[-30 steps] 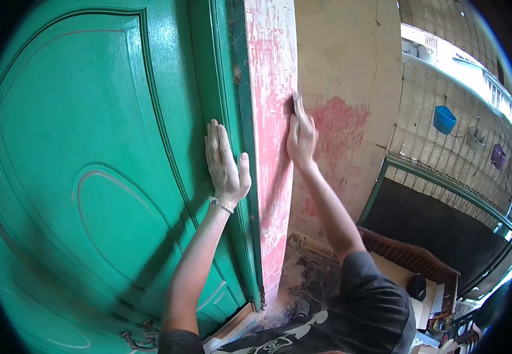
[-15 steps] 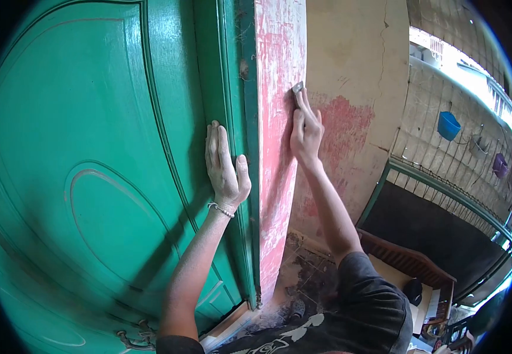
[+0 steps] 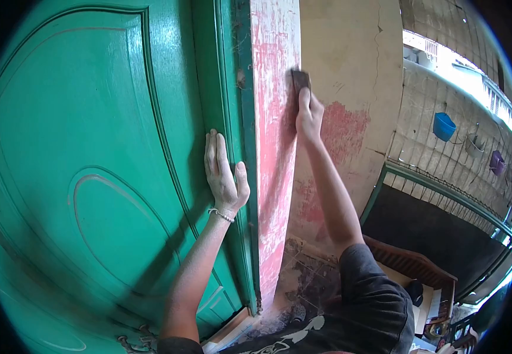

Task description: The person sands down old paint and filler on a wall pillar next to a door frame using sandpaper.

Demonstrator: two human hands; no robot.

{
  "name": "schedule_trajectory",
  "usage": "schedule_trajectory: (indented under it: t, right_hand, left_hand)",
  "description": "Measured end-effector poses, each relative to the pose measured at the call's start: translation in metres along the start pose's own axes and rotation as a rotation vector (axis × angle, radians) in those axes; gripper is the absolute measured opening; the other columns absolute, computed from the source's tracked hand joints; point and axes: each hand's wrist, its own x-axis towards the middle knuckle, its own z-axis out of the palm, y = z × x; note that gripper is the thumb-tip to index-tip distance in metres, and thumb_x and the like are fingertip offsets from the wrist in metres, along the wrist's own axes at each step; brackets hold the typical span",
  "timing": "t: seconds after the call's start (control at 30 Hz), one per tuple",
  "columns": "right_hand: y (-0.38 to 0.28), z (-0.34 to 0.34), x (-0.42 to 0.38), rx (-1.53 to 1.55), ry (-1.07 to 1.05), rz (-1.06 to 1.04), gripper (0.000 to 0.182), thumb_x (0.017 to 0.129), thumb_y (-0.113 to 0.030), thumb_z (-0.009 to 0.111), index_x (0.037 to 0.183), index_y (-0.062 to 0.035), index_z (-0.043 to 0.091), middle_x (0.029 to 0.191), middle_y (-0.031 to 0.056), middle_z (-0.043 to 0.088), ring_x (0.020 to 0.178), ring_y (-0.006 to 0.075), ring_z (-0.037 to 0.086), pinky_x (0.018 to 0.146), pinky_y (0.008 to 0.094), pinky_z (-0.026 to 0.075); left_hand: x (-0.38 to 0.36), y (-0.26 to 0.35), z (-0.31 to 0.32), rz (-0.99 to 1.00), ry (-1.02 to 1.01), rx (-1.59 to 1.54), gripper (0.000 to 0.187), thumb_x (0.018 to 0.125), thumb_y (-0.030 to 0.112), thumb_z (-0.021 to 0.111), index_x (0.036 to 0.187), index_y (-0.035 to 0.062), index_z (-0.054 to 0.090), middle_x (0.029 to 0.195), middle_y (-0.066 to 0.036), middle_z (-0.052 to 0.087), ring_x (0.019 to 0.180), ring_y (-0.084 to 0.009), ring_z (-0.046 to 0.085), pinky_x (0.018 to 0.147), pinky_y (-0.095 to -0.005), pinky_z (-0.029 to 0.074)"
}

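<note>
I'm looking down on a big green door (image 3: 114, 141) filling the left side, its frame (image 3: 209, 71) running up beside a narrow pink-and-white wall face (image 3: 272, 41). Round the corner, a yellowish wall (image 3: 350, 53) is carrying a worn pink patch and a crack. Beyond it, a wooden bench (image 3: 412, 253) is standing near a dark gate panel (image 3: 430, 221), and 3 small pots are hanging on the wire fence, the blue pot (image 3: 444, 126) showing brightest. Dusty tiles (image 3: 309, 268) are lying below.

Coming in to the hands, I'm seeing 2 of them, both reaching up the view. The left hand (image 3: 223, 180) is resting against the green frame, dusty, 4 fingers lying together and the thumb standing apart, holding nothing; a bracelet (image 3: 220, 216) is circling its wrist. The right hand (image 3: 309, 118) is the nearer by far: it's gripping a flat, dark block (image 3: 301, 81), thumb pressing along the face, the far fingers hiding from me.

That block is sitting just beyond the thumb, right at the wall's corner. Its long axis is running roughly with the thumb, up the edge rather than across it, though its outline is blurring slightly.
</note>
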Motion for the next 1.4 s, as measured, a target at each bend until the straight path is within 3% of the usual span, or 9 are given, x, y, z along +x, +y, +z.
schedule_trajectory:
  t: [0.23, 0.27, 0.37, 0.4, 0.5, 0.73, 0.97, 1.23, 1.4]
  right_hand:
    - [0.009, 0.004, -0.010, -0.112, 0.016, -0.110, 0.039, 0.114, -0.026, 0.048, 0.132, 0.0040, 0.066, 0.097, 0.0100, 0.070, 0.092, 0.0150, 0.060, 0.086, 0.0337, 0.049]
    - [0.012, 0.003, -0.030, -0.189, 0.035, -0.209, 0.045, 0.113, -0.023, 0.047, 0.152, -0.0033, 0.055, 0.108, 0.0155, 0.072, 0.100, 0.0175, 0.064, 0.094, 0.0335, 0.049]
    - [0.006, -0.001, -0.022, -0.178, -0.040, -0.089, 0.047, 0.113, -0.024, 0.046, 0.156, -0.0075, 0.051, 0.140, 0.0194, 0.069, 0.112, 0.0211, 0.068, 0.104, 0.0341, 0.048]
    - [-0.003, 0.005, -0.006, -0.161, 0.014, -0.140, 0.039, 0.113, -0.027, 0.047, 0.138, -0.0001, 0.060, 0.111, 0.0121, 0.066, 0.096, 0.0163, 0.059, 0.089, 0.0338, 0.048]
    - [-0.026, 0.025, 0.041, -0.125, 0.097, -0.270, 0.044, 0.114, -0.032, 0.049, 0.110, 0.0085, 0.066, 0.077, 0.0027, 0.058, 0.078, 0.0111, 0.049, 0.070, 0.0338, 0.045]
    - [0.003, 0.012, -0.041, -0.134, 0.133, -0.272, 0.045, 0.114, -0.032, 0.048, 0.114, 0.0085, 0.068, 0.084, 0.0051, 0.065, 0.086, 0.0120, 0.053, 0.079, 0.0348, 0.049]
    - [-0.034, 0.021, 0.045, -0.055, 0.045, -0.133, 0.046, 0.114, -0.035, 0.050, 0.118, 0.0081, 0.067, 0.087, 0.0041, 0.065, 0.087, 0.0119, 0.055, 0.080, 0.0347, 0.048]
    - [-0.006, -0.001, -0.045, -0.092, 0.038, -0.117, 0.046, 0.113, -0.037, 0.052, 0.108, 0.0069, 0.065, 0.078, -0.0022, 0.051, 0.080, 0.0093, 0.047, 0.070, 0.0320, 0.042]
    - [-0.020, 0.009, 0.024, -0.044, 0.011, -0.091, 0.045, 0.114, -0.036, 0.050, 0.104, 0.0064, 0.063, 0.081, -0.0023, 0.056, 0.082, 0.0093, 0.049, 0.073, 0.0311, 0.044]
  left_hand:
    - [-0.001, -0.001, 0.000, -0.017, -0.007, -0.003, 0.067, 0.107, 0.031, 0.045, 0.161, -0.0064, 0.032, 0.165, -0.029, 0.034, 0.154, -0.0468, 0.034, 0.127, -0.0559, 0.028]
    - [0.000, -0.001, 0.000, -0.013, -0.007, -0.001, 0.068, 0.107, 0.032, 0.045, 0.162, -0.0064, 0.032, 0.165, -0.029, 0.034, 0.154, -0.0469, 0.034, 0.127, -0.0560, 0.028]
    - [-0.003, 0.000, -0.003, -0.010, -0.015, 0.002, 0.069, 0.108, 0.034, 0.045, 0.162, -0.0063, 0.030, 0.166, -0.029, 0.033, 0.154, -0.0462, 0.032, 0.127, -0.0559, 0.027]
    - [-0.004, 0.000, -0.003, -0.010, -0.018, -0.006, 0.070, 0.109, 0.036, 0.044, 0.163, -0.0063, 0.029, 0.167, -0.028, 0.032, 0.155, -0.0453, 0.031, 0.127, -0.0558, 0.026]
    - [0.001, -0.002, 0.002, -0.003, -0.008, -0.004, 0.071, 0.110, 0.037, 0.044, 0.163, -0.0061, 0.028, 0.167, -0.027, 0.031, 0.156, -0.0442, 0.029, 0.127, -0.0556, 0.025]
    - [-0.002, 0.000, -0.002, 0.002, -0.024, -0.004, 0.073, 0.109, 0.040, 0.045, 0.163, -0.0062, 0.028, 0.167, -0.028, 0.030, 0.156, -0.0441, 0.029, 0.127, -0.0562, 0.024]
    - [-0.003, -0.001, -0.001, 0.001, -0.015, -0.011, 0.076, 0.107, 0.041, 0.047, 0.163, -0.0057, 0.027, 0.168, -0.028, 0.030, 0.157, -0.0441, 0.028, 0.128, -0.0566, 0.023]
    - [0.000, 0.005, -0.003, -0.002, -0.028, 0.014, 0.077, 0.107, 0.041, 0.048, 0.164, -0.0048, 0.026, 0.168, -0.029, 0.028, 0.156, -0.0454, 0.028, 0.127, -0.0567, 0.024]
    - [-0.002, 0.004, 0.000, -0.019, -0.026, 0.016, 0.077, 0.107, 0.042, 0.048, 0.164, -0.0053, 0.025, 0.168, -0.029, 0.028, 0.156, -0.0461, 0.029, 0.127, -0.0574, 0.024]
